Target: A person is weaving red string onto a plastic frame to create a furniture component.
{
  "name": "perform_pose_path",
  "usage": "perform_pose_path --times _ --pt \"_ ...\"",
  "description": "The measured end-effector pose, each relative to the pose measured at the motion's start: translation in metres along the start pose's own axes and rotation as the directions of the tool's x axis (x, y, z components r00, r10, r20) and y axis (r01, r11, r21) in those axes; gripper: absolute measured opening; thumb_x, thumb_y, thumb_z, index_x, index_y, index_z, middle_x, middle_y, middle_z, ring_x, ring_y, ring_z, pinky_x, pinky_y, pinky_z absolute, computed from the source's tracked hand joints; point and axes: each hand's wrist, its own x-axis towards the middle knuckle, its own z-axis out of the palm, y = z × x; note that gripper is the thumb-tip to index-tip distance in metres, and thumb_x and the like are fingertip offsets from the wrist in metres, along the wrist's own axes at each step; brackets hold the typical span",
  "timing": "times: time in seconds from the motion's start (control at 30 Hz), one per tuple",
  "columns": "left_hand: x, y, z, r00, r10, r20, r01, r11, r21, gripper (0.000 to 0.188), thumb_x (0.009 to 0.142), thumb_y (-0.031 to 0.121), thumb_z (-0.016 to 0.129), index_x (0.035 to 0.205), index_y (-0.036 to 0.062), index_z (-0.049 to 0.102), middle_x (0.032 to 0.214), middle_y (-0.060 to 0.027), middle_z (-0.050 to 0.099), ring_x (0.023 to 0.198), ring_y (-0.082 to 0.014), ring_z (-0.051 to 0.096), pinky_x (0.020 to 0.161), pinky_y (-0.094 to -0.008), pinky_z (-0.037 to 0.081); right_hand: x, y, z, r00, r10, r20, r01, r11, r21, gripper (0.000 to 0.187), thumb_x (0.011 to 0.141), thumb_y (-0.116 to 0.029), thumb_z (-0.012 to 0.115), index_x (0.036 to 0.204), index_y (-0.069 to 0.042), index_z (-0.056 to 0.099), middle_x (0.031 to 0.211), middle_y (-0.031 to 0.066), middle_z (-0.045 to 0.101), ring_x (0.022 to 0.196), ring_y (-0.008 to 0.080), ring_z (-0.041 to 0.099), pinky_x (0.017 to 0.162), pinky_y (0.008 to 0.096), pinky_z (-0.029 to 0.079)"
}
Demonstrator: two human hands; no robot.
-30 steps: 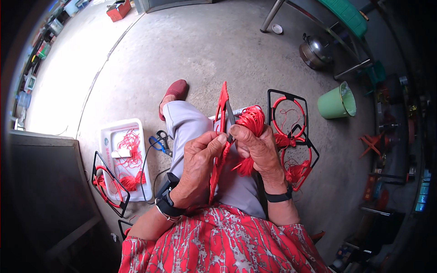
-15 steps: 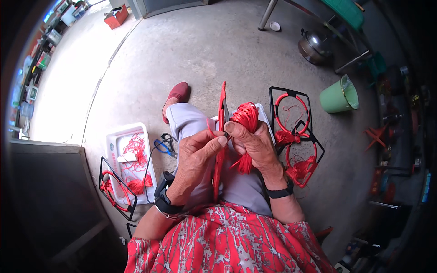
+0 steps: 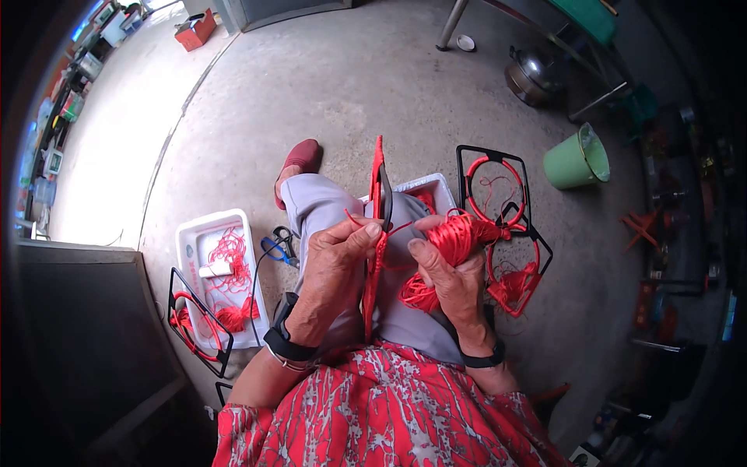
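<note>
Edge-on between my legs stands a black frame wrapped in red cord [image 3: 377, 194]. My left hand [image 3: 334, 253] is closed beside it, thumb and forefinger pinching red cord at its edge; a short bit of cord sticks up from the fingers. A strand runs from the frame toward my right hand [image 3: 459, 289]. That hand is closed around a hank of shiny red cord [image 3: 454, 240], whose loops hang out on both sides of the fingers. How the cord passes round the frame is partly hidden by my left fingers.
On the left, a white tray [image 3: 184, 249] holds loose red cord, beside blue-handled scissors [image 3: 282, 247] and a black frame with a red ring [image 3: 173, 300]. Two similar frames [image 3: 525, 167] lie right, near another white tray [image 3: 442, 187]. Farther off are a green bin [image 3: 568, 167] and a metal pot [image 3: 531, 76].
My right hand has moved right and slightly toward me with the hank, away from the frame. A strand now stretches between them. My left hand stays at the frame.
</note>
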Motion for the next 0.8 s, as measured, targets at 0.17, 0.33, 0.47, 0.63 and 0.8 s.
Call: perform_pose_path --times 0.17,0.33,0.47,0.63,0.8 --pt "-0.003 0.000 0.000 0.997 0.054 -0.049 -0.048 0.992 0.114 0.016 0.087 0.012 0.067 0.095 -0.0016 0.069 0.072 0.0013 0.060 0.067 -0.0048 0.049 0.061 -0.0197 0.038 0.009 -0.011 0.006 0.993 0.098 0.061 -0.105 0.985 0.138 0.013 0.085 -0.016 0.071 0.088 -0.004 0.066 0.069 -0.0060 0.054 0.059 0.0032 0.046 0.052 0.0207 0.037" --pt "-0.006 0.000 0.005 0.982 0.147 -0.118 -0.125 0.977 0.172 0.015 0.086 0.011 0.068 0.094 -0.0016 0.070 0.070 0.0012 0.060 0.064 -0.0043 0.047 0.058 -0.0190 0.036 0.008 -0.008 0.010 0.982 0.126 0.144 -0.131 0.991 0.020 0.014 0.084 -0.017 0.072 0.084 -0.005 0.065 0.070 -0.0056 0.055 0.061 0.0038 0.048 0.054 0.0219 0.039" --pt "-0.009 0.000 0.002 0.984 0.104 -0.142 -0.088 0.990 0.115 0.017 0.085 0.012 0.068 0.095 -0.0021 0.070 0.077 -0.0014 0.064 0.067 -0.0057 0.053 0.060 -0.0196 0.041 0.007 -0.003 0.014 0.957 0.221 0.187 -0.235 0.970 0.056 0.015 0.082 -0.018 0.074 0.082 -0.005 0.065 0.071 -0.0045 0.057 0.065 0.0043 0.050 0.058 0.0231 0.042" --pt "-0.008 -0.001 0.002 0.979 0.130 -0.156 -0.107 0.983 0.149 0.019 0.085 0.014 0.069 0.095 -0.0024 0.069 0.081 -0.0032 0.067 0.069 -0.0077 0.059 0.062 -0.0210 0.047 0.006 -0.001 0.022 0.968 0.188 0.168 -0.207 0.972 0.108 0.016 0.081 -0.018 0.075 0.083 -0.005 0.065 0.070 -0.0049 0.057 0.065 0.0040 0.050 0.058 0.0237 0.042" --pt "-0.009 0.000 0.004 0.970 0.179 -0.162 -0.150 0.973 0.178 0.018 0.086 0.013 0.068 0.093 -0.0028 0.069 0.078 -0.0038 0.066 0.068 -0.0086 0.059 0.062 -0.0215 0.047 0.007 0.002 0.022 0.970 0.172 0.170 -0.188 0.979 0.084 0.015 0.082 -0.017 0.072 0.080 -0.005 0.063 0.067 -0.0052 0.054 0.062 0.0055 0.048 0.057 0.0248 0.041"
